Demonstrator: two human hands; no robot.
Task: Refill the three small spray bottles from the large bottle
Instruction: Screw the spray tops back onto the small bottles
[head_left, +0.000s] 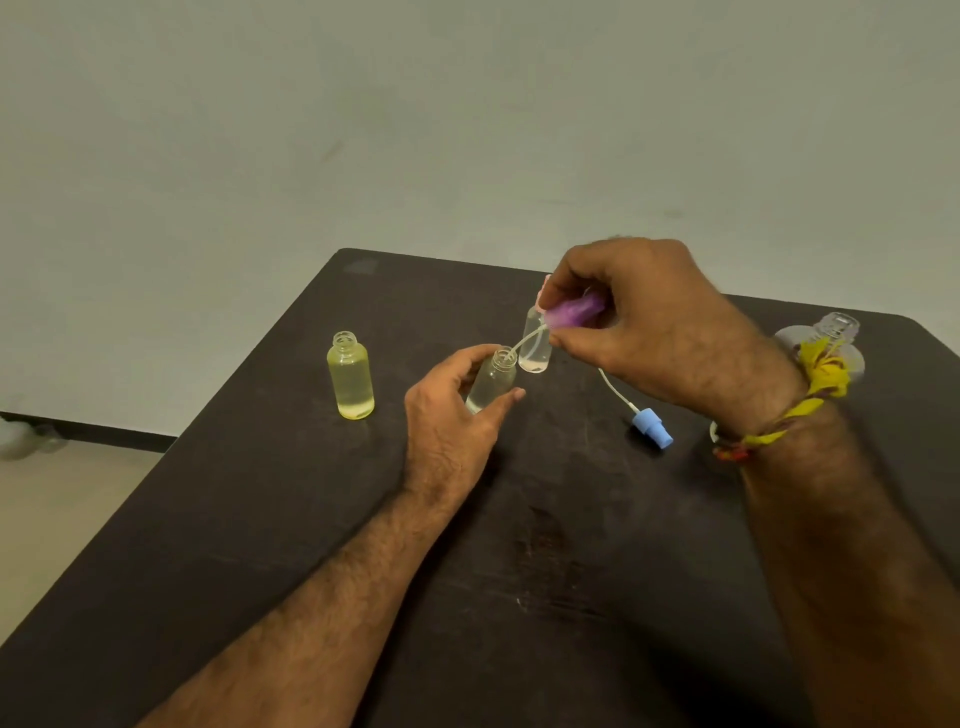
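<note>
A small clear bottle (491, 382) is held by the left hand (457, 410), with the fingers curled round its body, and it is tilted toward the right hand (649, 322). This tilt seems chosen so that the open neck faces the purple spray head (574, 312), which is pinched between the thumb and the fingers of the right hand. The thin dip tube (524, 344) of this head is already led to the mouth of the held bottle; probably the head is being put back after filling.

Just behind the held bottle a second small bottle (535, 345) stands with a pink cap, partly covered by the right hand. To the left of the grip, well apart, a yellowish bottle (350, 376) stands open and filled. Near the right wrist a blue spray head (652, 427) lies on the dark table (260, 519) with its tube; it may belong to the yellowish bottle.

The large bottle (836, 332) is mostly hidden behind the right wrist and its thread band (810, 384); its level cannot be judged. How much liquid is in the held bottle is also hard to make out.
</note>
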